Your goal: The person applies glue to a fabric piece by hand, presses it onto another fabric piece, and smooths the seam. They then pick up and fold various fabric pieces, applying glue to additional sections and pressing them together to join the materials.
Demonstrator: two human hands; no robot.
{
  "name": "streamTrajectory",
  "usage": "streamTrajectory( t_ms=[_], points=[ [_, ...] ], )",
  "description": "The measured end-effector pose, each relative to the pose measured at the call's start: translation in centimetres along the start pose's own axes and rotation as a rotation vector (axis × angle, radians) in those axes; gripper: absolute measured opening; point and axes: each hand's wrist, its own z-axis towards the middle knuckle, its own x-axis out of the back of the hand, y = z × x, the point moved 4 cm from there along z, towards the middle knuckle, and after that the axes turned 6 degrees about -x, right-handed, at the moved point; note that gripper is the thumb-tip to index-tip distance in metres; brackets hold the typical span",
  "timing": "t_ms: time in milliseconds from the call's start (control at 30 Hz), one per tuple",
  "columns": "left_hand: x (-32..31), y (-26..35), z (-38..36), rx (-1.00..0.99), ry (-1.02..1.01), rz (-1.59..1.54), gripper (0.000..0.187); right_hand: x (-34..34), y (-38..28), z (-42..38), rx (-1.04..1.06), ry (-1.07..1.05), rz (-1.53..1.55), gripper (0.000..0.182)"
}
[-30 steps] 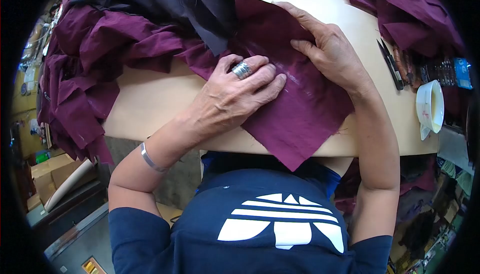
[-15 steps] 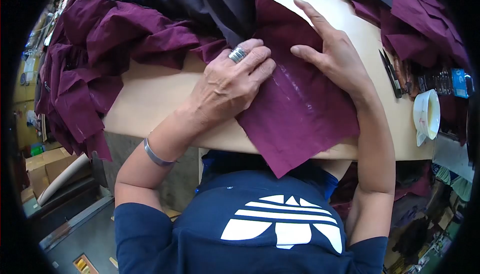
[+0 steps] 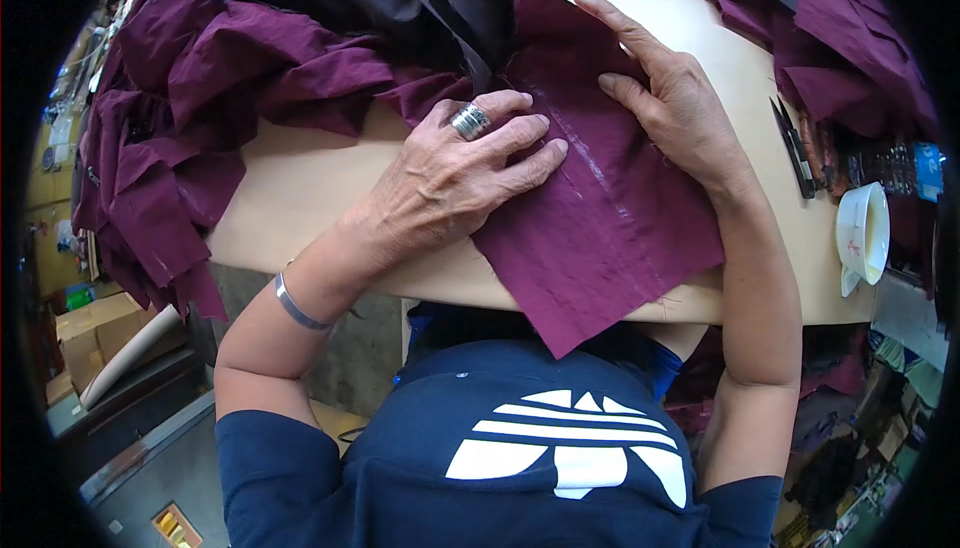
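Observation:
A maroon cloth piece [image 3: 600, 238] lies over the table's front edge, a whitish streak along its middle. On its left side rests my left hand [image 3: 465, 163], with a ring on it, its fingers apart and curved on the cloth. My right hand [image 3: 670, 98] touches the cloth's right edge, thumb and fingers spread, nothing gripped. Black cloth [image 3: 455, 8] meets the maroon piece beyond my left hand. More crumpled maroon cloth [image 3: 230, 68] is heaped to the left.
On the pale table [image 3: 300, 188], a dark pointed tool [image 3: 793, 148] and a white cup [image 3: 862, 233] are at the right. Another maroon cloth pile [image 3: 840, 38] lies at the back right, near a plastic bottle [image 3: 900, 168]. A cardboard box [image 3: 100, 338] stands at lower left.
My left hand's fingers have loosened from a closer curl and spread over the cloth. My right hand has shifted slightly. More of the whitish streak shows.

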Motion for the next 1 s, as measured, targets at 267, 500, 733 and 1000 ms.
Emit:
streamTrajectory(
  t_ms=[267,500,733,1000],
  points=[
    [-0.4,-0.6,-0.2,0.141,0.115,-0.053,0.045,0.6,0.0,1.4,0.02,-0.03,-0.146,0.066],
    [-0.3,-0.6,-0.1,0.188,0.096,-0.069,0.05,-0.8,-0.3,1.7,0.037,0.009,0.004,0.065],
    [-0.3,-0.5,-0.4,0.162,0.067,-0.034,0.051,-0.5,-0.6,1.4,0.01,-0.003,0.185,0.063],
    [-0.3,-0.7,-0.2,0.123,0.049,-0.008,0.046,-1.1,-0.1,1.7,0.06,0.026,-0.004,0.063]
  ],
)
